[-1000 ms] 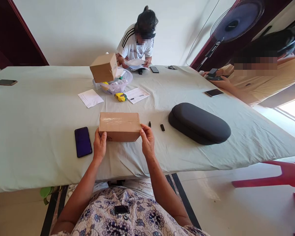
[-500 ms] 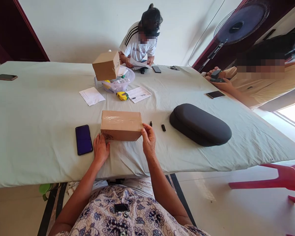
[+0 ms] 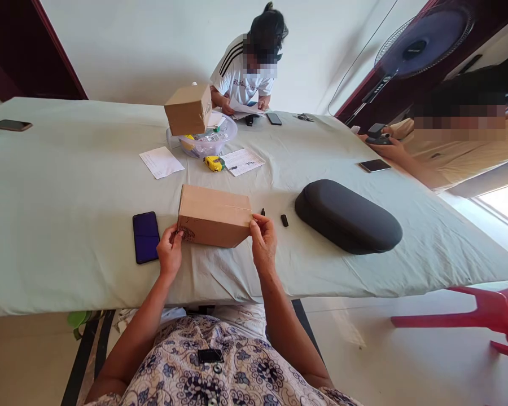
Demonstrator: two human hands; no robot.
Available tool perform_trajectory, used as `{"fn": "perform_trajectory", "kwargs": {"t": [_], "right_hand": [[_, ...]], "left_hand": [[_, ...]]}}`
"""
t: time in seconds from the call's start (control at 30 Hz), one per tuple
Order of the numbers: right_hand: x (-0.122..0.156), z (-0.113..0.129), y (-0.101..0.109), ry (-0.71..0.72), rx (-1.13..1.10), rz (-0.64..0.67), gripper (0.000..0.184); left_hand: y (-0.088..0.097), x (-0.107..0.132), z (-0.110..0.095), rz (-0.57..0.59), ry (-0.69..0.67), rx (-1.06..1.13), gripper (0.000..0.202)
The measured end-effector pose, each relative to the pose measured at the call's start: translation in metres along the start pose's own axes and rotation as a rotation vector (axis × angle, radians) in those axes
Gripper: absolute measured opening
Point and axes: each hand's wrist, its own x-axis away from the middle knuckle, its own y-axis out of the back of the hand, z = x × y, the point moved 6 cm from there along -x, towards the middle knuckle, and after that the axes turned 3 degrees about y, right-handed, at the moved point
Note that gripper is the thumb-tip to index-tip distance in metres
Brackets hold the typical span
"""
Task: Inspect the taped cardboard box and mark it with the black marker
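Observation:
A taped brown cardboard box lies in front of me on the pale green tablecloth, tilted with its near edge raised. My left hand pinches its lower left corner. My right hand grips its right end with fingers closed on the edge. A dark phone lies just left of my left hand. A small black pen cap and a small black stick rest right of the box.
A black oval case lies to the right. Further back are a second cardboard box on a clear bowl, a yellow tape measure, papers and phones. Two other people sit at the table's far end and right side. A red chair stands at right.
My left hand came off the table and took the box's lower left corner again. The box has tipped up on its far edge. The view shifted slightly.

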Motion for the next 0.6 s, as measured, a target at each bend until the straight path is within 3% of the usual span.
{"fn": "perform_trajectory", "kwargs": {"t": [0.1,0.2,0.37,0.47,0.6], "right_hand": [[-0.003,0.016,0.008,0.141,0.203,-0.037,0.026],[0.0,0.047,0.01,0.369,0.408,-0.068,0.021],[0.022,0.095,-0.014,0.607,0.34,0.142,0.041],[0.033,0.111,-0.031,0.677,0.316,0.251,0.049],[0.03,0.114,-0.038,0.647,0.251,0.267,0.033]], "left_hand": [[0.0,0.002,-0.01,-0.038,-0.048,0.0,0.031],[-0.001,0.006,-0.035,-0.072,-0.209,-0.04,0.025],[-0.007,0.018,-0.085,-0.068,-0.51,-0.124,0.019],[-0.01,0.022,-0.099,-0.014,-0.499,-0.139,0.02],[-0.009,0.024,-0.1,0.044,-0.405,-0.113,0.021]]}}
